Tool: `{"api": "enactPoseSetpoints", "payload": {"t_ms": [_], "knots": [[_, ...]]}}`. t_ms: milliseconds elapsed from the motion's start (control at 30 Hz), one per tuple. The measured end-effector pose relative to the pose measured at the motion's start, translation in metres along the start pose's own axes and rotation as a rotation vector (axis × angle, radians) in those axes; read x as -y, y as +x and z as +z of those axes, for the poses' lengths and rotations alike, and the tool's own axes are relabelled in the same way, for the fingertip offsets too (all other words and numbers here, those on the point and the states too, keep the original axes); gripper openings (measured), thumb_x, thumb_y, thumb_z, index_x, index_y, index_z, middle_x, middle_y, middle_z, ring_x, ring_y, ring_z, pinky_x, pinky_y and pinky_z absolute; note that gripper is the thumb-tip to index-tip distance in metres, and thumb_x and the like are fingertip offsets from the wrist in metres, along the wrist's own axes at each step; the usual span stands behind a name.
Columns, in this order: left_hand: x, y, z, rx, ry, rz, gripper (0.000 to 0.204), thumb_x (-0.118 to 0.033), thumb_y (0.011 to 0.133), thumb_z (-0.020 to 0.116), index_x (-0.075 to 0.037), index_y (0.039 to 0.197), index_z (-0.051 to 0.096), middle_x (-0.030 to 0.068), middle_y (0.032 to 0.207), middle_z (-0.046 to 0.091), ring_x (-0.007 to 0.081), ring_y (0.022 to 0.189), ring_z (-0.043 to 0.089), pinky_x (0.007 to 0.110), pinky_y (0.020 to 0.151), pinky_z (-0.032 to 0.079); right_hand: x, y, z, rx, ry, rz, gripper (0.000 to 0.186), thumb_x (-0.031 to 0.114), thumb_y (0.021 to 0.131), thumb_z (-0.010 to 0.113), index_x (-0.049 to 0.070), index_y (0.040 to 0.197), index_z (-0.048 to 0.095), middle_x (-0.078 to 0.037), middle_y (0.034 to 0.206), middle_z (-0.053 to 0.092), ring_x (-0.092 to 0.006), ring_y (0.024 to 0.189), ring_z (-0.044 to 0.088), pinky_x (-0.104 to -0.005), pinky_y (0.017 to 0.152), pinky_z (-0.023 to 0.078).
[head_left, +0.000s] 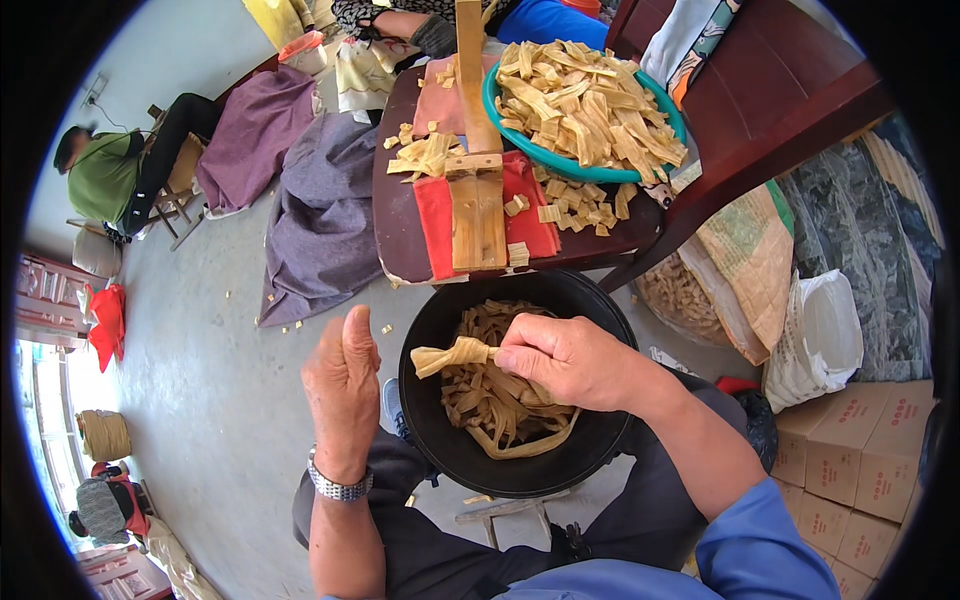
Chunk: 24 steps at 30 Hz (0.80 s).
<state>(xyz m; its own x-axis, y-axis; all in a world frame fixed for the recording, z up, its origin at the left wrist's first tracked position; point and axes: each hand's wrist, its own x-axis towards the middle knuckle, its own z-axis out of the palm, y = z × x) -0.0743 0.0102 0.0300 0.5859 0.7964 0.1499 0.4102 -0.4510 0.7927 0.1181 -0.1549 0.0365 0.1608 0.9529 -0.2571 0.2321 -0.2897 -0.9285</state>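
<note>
My right hand (565, 360) pinches a twisted yellowish-tan strip (455, 355) that looks like tofu skin. One flared end sticks out to the left of the fingers; the rest is partly hidden by the hand. Directly below is a black bucket (415, 425) between my knees, holding many softer, browner strips (495, 410) of the same kind. To the left of the bucket, my left hand (342, 375) is raised with its thumb up and fingers apart from the strip, slightly blurred. It holds nothing that I can see, and a metal watch (340, 487) circles its wrist.
Beyond the bucket, a dark red chair (400, 215) bears a wooden cutting frame (478, 225), red cloth, cut pieces and a teal basin (560, 163) of strips. Cardboard boxes (850, 440) and sacks (815, 335) stand at right. Covered heaps (325, 210) and another person (110, 170) are at left.
</note>
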Motion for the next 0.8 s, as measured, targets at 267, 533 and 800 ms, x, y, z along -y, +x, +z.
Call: {"api": "enactPoseSetpoints", "payload": {"t_ms": [267,533,800], "knots": [[-0.013,-0.025,0.037,0.58,0.051,0.34,0.028,-0.004,0.088,0.065,-0.001,0.115,0.057,0.0185,0.111,0.065,0.0382,0.1,0.062,0.043,0.086,0.05,-0.018,0.002,0.012,-0.023,-0.305,-0.145,0.027,0.029,0.103,0.054,0.003,0.096,0.053,-0.025,0.076,0.065,-0.0454,0.072,0.063,-0.0513,0.063,0.049],[0.001,-0.037,0.042,0.99,0.109,0.104,0.015,-0.014,0.091,0.06,-0.001,0.098,0.062,0.0222,0.09,0.067,0.0422,0.088,0.064,0.047,0.075,0.052,-0.022,-0.008,0.028,0.21,-0.342,-0.131,0.032,0.033,0.1,0.055,0.002,0.097,0.057,-0.025,0.073,0.066,-0.0453,0.072,0.065,-0.052,0.066,0.05],[-0.004,-0.053,0.014,1.604,-0.164,-0.116,0.036,-0.032,0.105,0.051,-0.001,0.09,0.059,0.0128,0.073,0.061,0.0304,0.069,0.06,0.039,0.066,0.049,-0.043,-0.038,0.038,0.65,-0.103,-0.139,0.041,0.043,0.105,0.048,0.006,0.087,0.052,-0.018,0.067,0.057,-0.0405,0.063,0.059,-0.0494,0.057,0.046]]}}
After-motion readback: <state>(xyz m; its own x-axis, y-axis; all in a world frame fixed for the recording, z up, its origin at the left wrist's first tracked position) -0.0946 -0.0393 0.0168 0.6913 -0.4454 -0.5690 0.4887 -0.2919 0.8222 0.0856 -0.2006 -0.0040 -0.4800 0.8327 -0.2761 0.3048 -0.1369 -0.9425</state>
